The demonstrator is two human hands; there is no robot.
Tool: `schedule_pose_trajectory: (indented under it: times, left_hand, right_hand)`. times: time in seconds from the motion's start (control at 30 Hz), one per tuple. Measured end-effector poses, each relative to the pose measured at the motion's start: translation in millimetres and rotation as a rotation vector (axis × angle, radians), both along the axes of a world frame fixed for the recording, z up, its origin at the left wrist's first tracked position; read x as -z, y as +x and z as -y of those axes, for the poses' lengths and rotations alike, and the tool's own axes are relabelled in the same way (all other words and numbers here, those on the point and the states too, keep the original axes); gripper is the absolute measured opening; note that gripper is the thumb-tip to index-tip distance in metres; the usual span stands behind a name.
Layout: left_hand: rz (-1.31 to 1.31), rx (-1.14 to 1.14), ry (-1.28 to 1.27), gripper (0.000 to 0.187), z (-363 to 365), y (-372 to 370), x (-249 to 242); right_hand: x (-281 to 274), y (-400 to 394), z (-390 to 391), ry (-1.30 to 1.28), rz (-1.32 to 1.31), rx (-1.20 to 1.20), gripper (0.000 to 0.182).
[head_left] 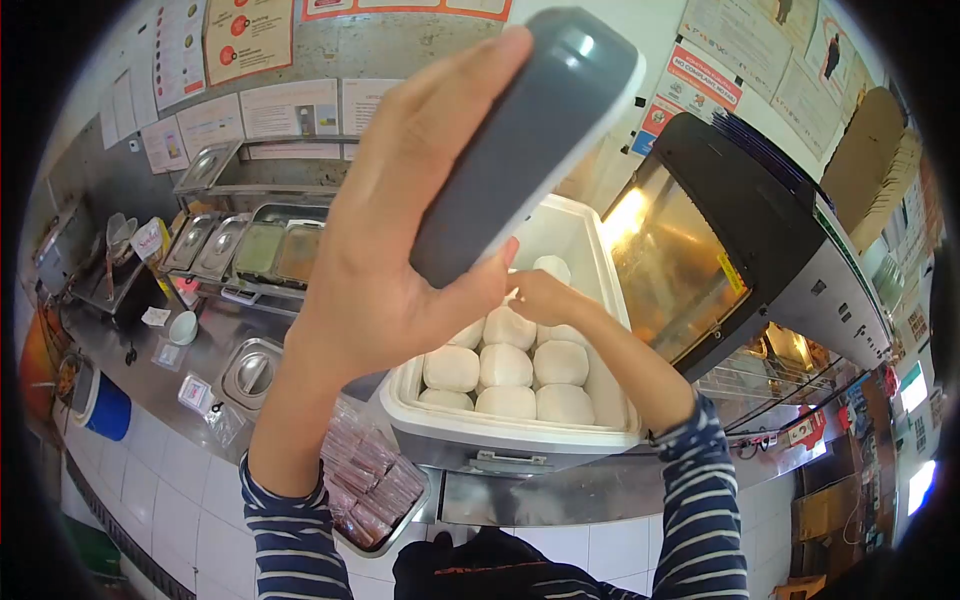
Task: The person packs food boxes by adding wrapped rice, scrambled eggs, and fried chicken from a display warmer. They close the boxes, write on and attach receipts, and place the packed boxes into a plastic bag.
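My left hand (375, 215) is raised close to the camera, gripping a dark grey cooler lid (520, 150) with a white underside, seen nearly edge-on and tilted. Below it stands a cooler box (510, 437) with a white rim and grey front, holding rows of round white buns (506, 366). My right hand (545, 298) reaches into the box over the upper rows, fingers curled down at a bun. The lid and my left thumb lie across the view near those fingertips, so I cannot tell what they hold.
To the right stands a lit glass-fronted warmer cabinet (680, 270). A tray of plastic-wrapped reddish packs (375, 485) sits left of the cooler. Metal food pans (262, 245) line the back left, with a lidded round pan (250, 373) on the counter and a blue bin (105, 405) beyond.
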State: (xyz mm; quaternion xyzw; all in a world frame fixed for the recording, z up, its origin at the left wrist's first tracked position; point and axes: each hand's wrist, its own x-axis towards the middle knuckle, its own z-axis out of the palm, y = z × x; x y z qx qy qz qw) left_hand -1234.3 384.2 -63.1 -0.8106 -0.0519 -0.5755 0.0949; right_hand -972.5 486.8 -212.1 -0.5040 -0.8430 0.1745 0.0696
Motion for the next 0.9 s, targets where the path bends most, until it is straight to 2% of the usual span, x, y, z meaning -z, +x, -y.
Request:
schedule_pose_trajectory:
  times: [0.07,0.1,0.17,0.2,0.27,0.3,0.33,0.47,0.5,0.53,0.6,0.63,0.67,0.7,0.73,0.8,0.83,0.87,0.9]
  left_hand:
    - [0.011,-0.002,-0.053,0.079,-1.5,-3.7,1.2]
    - [0.018,-0.007,-0.067,0.08,-2.4,-5.1,1.4]
    - [0.025,0.014,-0.032,0.082,-3.6,-3.6,1.0]
    - [0.027,0.019,-0.014,0.082,-3.3,-3.0,0.0]
    - [0.012,-0.016,-0.081,0.082,3.3,-4.4,-0.8]
    - [0.025,-0.032,-0.054,0.083,3.8,-4.3,-1.9]
    - [0.038,-0.049,-0.027,0.083,4.4,-4.2,-3.0]
    - [-0.004,-0.098,-0.103,0.083,11.6,-8.5,-7.6]
    - [0.004,-0.083,-0.118,0.083,11.1,-7.5,-6.9]
    - [0.013,-0.062,-0.138,0.083,10.3,-6.9,-5.4]
    - [-0.006,-0.064,-0.108,0.084,3.0,-9.9,-2.7]
    - [0.008,-0.021,-0.086,0.086,-2.4,-10.2,-0.6]
    - [0.009,-0.012,-0.084,0.086,-3.0,-11.7,-0.1]
    - [0.01,-0.002,-0.082,0.087,-3.8,-13.3,0.4]
    - [0.012,0.007,-0.08,0.088,-4.8,-14.8,1.0]
    - [0.029,0.017,-0.106,0.087,-5.2,-15.9,1.2]
    - [0.035,0.019,-0.111,0.087,-5.4,-16.3,1.5]
    - [0.042,0.021,-0.116,0.087,-5.5,-16.6,1.7]
    - [0.041,0.01,-0.099,0.087,-6.1,-17.4,2.0]
  right_hand:
    - [28.4,3.1,-26.2,0.129,0.166,0.157,0.037]
    - [31.5,5.1,-41.8,0.137,0.171,0.149,0.037]
    - [34.5,7.7,-74.4,0.135,0.286,0.355,0.045]
    - [40.8,8.4,-87.8,0.15,0.282,0.35,0.045]
    - [62.3,9.4,-125.3,0.013,0.103,0.368,0.053]
    - [103.0,16.9,-175.3,0.031,0.156,0.34,0.057]
    - [116.6,18.8,-197.8,0.06,0.158,0.325,0.057]
    - [147.8,-0.2,-249.0,0.157,0.198,0.238,0.083]
    - [130.0,-4.4,-245.3,0.039,0.141,0.318,0.095]
    - [111.5,-7.4,-241.5,0.034,0.137,0.311,0.095]
    - [63.7,-14.3,-208.6,-0.267,0.012,0.332,0.087]
    - [36.2,-16.3,-185.0,-0.282,0.015,0.331,0.087]
    - [10.8,-14.8,-166.4,-0.459,-0.158,0.279,0.084]
    - [1.1,-12.4,-157.6,-0.631,-0.334,0.227,0.081]
    - [7.6,-11.4,-157.4,-0.636,-0.335,0.232,0.081]
    - [17.8,-16.5,-151.9,-0.682,-0.29,0.147,0.078]
    - [22.5,-19.7,-146.5,-0.56,-0.163,0.173,0.083]
    - [19.5,-18.9,-146.1,-0.559,-0.162,0.176,0.083]
    - [20.3,-14.5,-151.1,-0.656,-0.128,0.144,0.085]
